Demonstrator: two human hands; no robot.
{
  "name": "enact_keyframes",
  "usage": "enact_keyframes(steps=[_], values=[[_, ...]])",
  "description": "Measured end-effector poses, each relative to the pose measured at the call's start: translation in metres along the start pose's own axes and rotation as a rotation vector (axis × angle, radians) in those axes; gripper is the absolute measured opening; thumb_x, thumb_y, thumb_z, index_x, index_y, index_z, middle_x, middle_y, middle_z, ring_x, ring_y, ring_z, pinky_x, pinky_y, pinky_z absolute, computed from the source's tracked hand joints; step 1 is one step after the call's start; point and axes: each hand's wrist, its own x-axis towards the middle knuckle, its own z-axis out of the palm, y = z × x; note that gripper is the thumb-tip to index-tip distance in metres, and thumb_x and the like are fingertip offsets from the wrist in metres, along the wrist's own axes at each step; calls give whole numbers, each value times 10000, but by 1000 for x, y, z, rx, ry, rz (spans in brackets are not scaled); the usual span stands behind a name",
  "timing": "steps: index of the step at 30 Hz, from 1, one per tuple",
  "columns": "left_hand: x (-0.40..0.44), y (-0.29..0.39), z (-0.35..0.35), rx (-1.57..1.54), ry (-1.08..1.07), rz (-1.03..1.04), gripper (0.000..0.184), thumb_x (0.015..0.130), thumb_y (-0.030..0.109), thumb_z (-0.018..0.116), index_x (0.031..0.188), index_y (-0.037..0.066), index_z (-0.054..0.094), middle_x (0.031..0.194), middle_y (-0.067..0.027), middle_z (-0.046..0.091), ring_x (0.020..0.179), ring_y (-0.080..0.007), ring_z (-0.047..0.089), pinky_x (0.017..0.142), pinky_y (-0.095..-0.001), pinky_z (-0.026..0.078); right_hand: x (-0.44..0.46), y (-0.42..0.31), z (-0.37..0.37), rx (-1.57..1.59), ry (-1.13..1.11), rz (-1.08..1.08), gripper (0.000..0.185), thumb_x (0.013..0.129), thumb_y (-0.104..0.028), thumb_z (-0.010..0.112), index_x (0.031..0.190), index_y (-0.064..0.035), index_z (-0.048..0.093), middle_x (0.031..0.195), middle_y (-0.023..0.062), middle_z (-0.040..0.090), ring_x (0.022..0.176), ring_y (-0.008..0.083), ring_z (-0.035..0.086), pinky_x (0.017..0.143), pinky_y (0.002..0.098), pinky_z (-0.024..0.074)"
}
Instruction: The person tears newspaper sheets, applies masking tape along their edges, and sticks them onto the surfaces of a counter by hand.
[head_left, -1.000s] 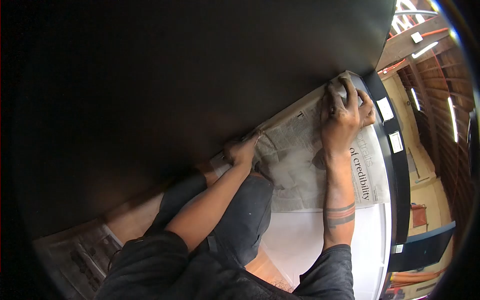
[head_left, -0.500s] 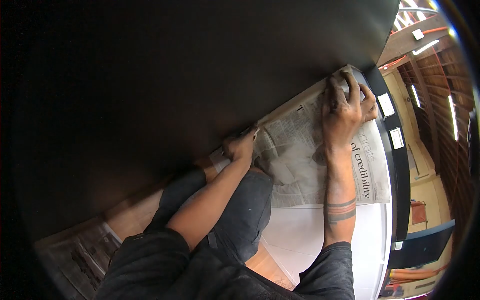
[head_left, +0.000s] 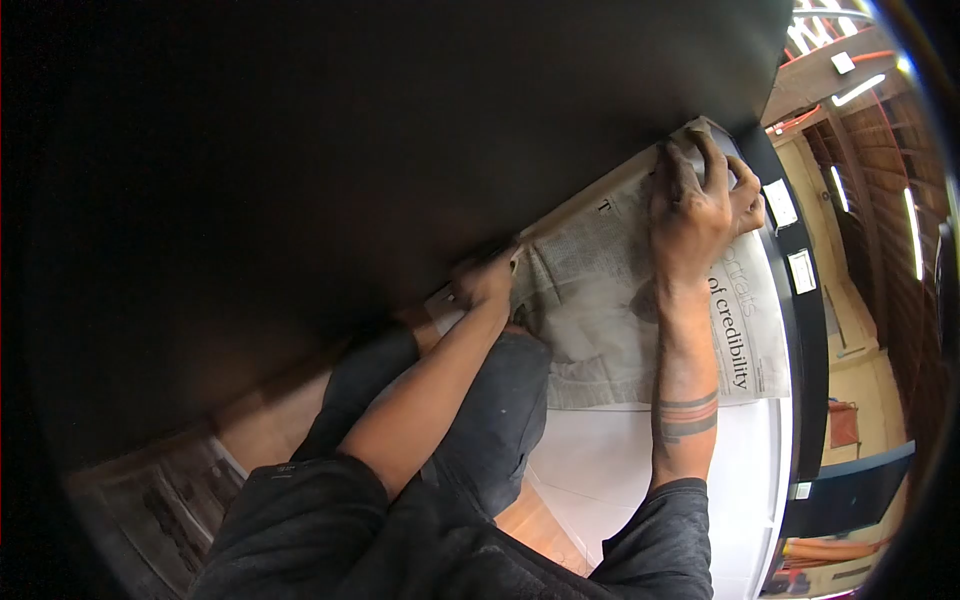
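Note:
A printed newspaper sheet (head_left: 590, 340) hangs along the lower edge of a large black panel (head_left: 400, 130), over a white surface (head_left: 620, 470). A narrow tan strip (head_left: 590, 200) runs along the sheet's upper edge, where it meets the panel. My left hand (head_left: 485, 283) is closed at this edge, pinching the creased newspaper; a small pale curl shows at its fingertips, too small to name. Near the upper right corner, my right hand (head_left: 705, 205) presses on the newspaper with bent, spread fingers. Its fingertips touch the edge by the panel.
My dark-clothed knee (head_left: 500, 410) is bent below the sheet. To the right is a black frame (head_left: 800, 330) with white labels (head_left: 802, 271). A dark screen-like panel (head_left: 850, 495) and orange tubing (head_left: 830, 550) stand farther off. Wooden floor (head_left: 285, 415) shows at lower left.
The view has shifted slightly. My right hand stays pressed near the corner, and my left hand remains at the sheet's edge with little movement.

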Motion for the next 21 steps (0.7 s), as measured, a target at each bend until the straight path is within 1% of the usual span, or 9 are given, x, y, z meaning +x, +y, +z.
enact_keyframes(steps=[2, 3, 6, 7, 10, 12, 15, 18, 21], values=[[-3, 2, -3, -57, -65, 51, 682, 710, 574, 877, 1045, -16, 797, 1118, -189, 783, 1094, -360, 725, 993, -437, 536, -1, -2, 3, 16, 12, 5, 244, 895, -131, 689, 1067, -233, 830, 1346, -29, 686, 1231, 266, 551, 1072, 522, 282], [-3, 1, -1, -11, -32, 54, 686, 716, 588, 866, 1049, -7, 800, 1125, -181, 783, 1090, -363, 726, 988, -433, 537, -1, -4, 2, 13, 8, 14, 252, 908, -109, 666, 1076, -210, 826, 1316, -29, 697, 1232, 257, 552, 1072, 512, 292], [-6, 2, -1, 70, 17, 62, 708, 726, 629, 840, 1070, 12, 802, 1152, -165, 782, 1083, -371, 727, 983, -426, 534, -10, -17, 6, -62, 67, -2, 225, 907, -120, 676, 1077, -167, 816, 1294, -33, 696, 1232, 252, 556, 1081, 506, 294], [-6, 5, -2, 56, -5, 67, 723, 725, 640, 835, 1083, 13, 800, 1163, -164, 779, 1083, -373, 726, 986, -426, 531, -15, -18, 10, -25, 81, -42, 206, 888, -110, 692, 1062, -87, 800, 1265, 20, 696, 1220, 269, 565, 1096, 498, 344], [6, -5, 5, 72, 24, 76, 766, 709, 671, 832, 1104, 16, 797, 1181, -159, 776, 1079, -368, 727, 983, -430, 527, -38, -23, 20, 241, -9, -202, 189, 891, -111, 683, 1031, -33, 784, 1244, 88, 691, 1235, 300, 570, 1099, 485, 413], [20, -20, 15, 38, 36, 92, 786, 693, 679, 841, 1106, 12, 796, 1179, -163, 775, 1080, -364, 727, 980, -430, 527, -59, -32, 21, 473, -297, -262, 229, 870, -121, 664, 1025, 2, 780, 1224, 152, 695, 1266, 324, 566, 1112, 478, 459], [22, -26, 17, -51, 1, 103, 782, 679, 657, 865, 1097, 1, 794, 1162, -177, 775, 1085, -362, 725, 979, -420, 527, -50, -31, 16, 389, -546, -655, 277, 837, -134, 649, 1042, -15, 793, 1200, 123, 724, 1295, 324, 563, 1153, 483, 438], [4, -6, 0, -39, -38, 57, 737, 688, 602, 888, 1083, -14, 791, 1150, -184, 775, 1082, -352, 724, 979, -407, 525, -48, -18, 17, 410, -445, -597, 322, 794, -133, 647, 1055, -26, 803, 1188, 82, 751, 1294, 289, 568, 1220, 470, 386], [-5, 4, -7, -38, -66, 22, 694, 701, 541, 905, 1062, -40, 784, 1139, -191, 775, 1071, -326, 726, 980, -406, 522, -20, -2, -2, 267, -402, -601, 298, 847, -140, 636, 1081, -110, 819, 1199, 1, 769, 1297, 241, 572, 1276, 480, 314]])
